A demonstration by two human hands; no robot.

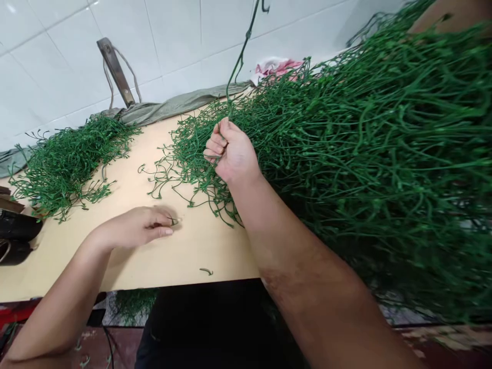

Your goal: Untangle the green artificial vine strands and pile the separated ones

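My right hand (232,151) is closed around a thin, branched green stem (246,46) that rises above the fist, in front of the tiled wall. Below and to the right of that hand spreads a large heap of the same green stems (338,133), with forked, curled tips; I cannot tell whether they are plastic or real. My left hand (146,225) rests low over the tabletop (215,251), fingers curled inward. At its fingertips shows a small dark green stem piece (173,221). One short loose piece of green stem (206,271) lies near the table's front edge.
A smaller pile of green stems (73,159) lies at the left. Behind it, a grey-green cloth (172,105) runs along the wall beside an upright metal bracket (115,72). Dark cylindrical objects (19,225) stand at the far left. A pink and white cloth (274,69) sits at the back.
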